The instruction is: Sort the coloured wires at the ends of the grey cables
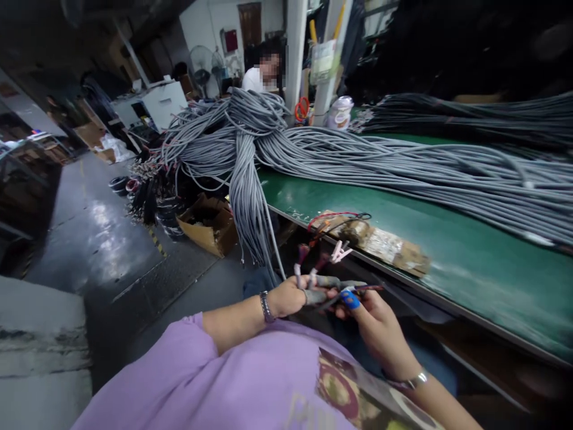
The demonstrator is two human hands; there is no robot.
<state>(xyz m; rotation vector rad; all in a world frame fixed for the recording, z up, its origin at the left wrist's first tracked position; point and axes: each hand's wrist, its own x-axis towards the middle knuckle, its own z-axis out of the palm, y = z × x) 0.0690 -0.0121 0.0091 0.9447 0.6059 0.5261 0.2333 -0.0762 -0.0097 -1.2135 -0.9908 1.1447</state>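
Observation:
My left hand (290,295) is closed around the end of a grey cable (329,282), with several thin coloured wires sticking up from its fist. My right hand (373,319), its thumb tip wrapped in blue tape, pinches the same cable end and its loose wires from the right. Both hands are held close together just below the front edge of the green table (447,251). A huge bundle of grey cables (358,158) lies across that table and hangs over its left end toward my hands.
A brown cardboard strip (385,242) with red and black wires lies at the table's edge. An open cardboard box (208,224) and dark cable coils sit on the floor to the left. Another person in white (257,74) sits far behind the cable pile.

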